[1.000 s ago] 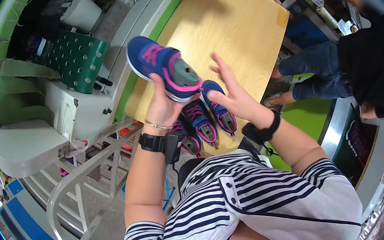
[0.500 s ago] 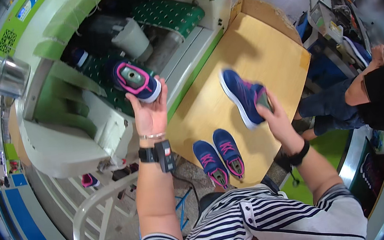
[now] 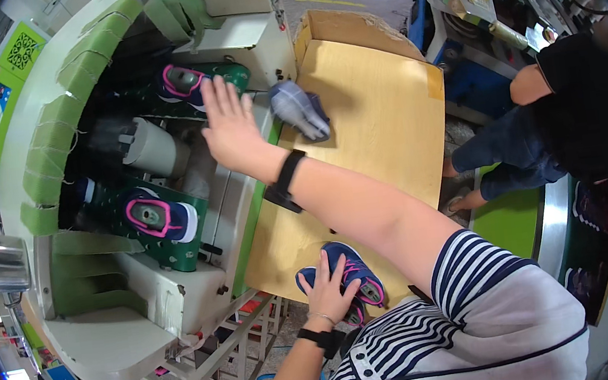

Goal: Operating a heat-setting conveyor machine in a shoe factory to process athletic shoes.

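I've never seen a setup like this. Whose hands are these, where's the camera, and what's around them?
There's no robot here, only a person's two bare hands. A wide fisheye camera on the person's head looks down, so straight edges bend. The left hand spreads its fingers over navy shoes with pink laces on a pale wooden table; whether it grips them is unclear. The open right hand, holding nothing visible, is beside a navy, pink-collared shoe on a green, white-dotted belt in a pale grey machine. A similar navy shoe sits on a nearer green belt. A grey-blue thing by the machine is too blurred to name.
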Motion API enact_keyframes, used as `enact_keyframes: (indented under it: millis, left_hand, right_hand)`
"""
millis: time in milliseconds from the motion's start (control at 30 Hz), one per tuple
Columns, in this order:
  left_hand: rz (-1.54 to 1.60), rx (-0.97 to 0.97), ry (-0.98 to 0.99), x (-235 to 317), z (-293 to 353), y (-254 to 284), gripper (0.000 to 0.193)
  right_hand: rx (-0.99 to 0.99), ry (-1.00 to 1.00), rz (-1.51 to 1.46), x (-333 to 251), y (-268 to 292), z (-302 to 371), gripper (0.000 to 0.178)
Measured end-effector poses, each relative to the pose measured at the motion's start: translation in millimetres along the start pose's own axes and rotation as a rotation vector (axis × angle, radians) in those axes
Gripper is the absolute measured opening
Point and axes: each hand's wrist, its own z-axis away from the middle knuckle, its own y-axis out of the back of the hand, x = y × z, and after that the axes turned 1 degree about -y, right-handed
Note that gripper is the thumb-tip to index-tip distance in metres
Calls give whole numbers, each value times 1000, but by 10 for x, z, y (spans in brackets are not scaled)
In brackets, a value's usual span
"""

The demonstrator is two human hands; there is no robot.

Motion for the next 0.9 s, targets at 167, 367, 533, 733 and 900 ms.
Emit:
enact_keyframes:
  millis: [167,367,533,733,900]
  left_hand:
    - [156,86,-37,30,-78,-23,72]
    - [178,102,-41,4,-66,-49,72]
    - [205,106,12,-35,-11,-36,71]
    - [208,92,-53,24,-104,-59,66]
    - [179,92,-65,-167,-48,-207,64]
  right_hand:
    - [-397,133,789,1636,384,912,80]
    - [-307,15,792,2423,1122,1767,69]
    - [221,-199,750,2591,1646,1340,73]
    - [101,-709,780,3236,2159,1694,60]
    - [48,-514,553,2578,1833,2524,46]
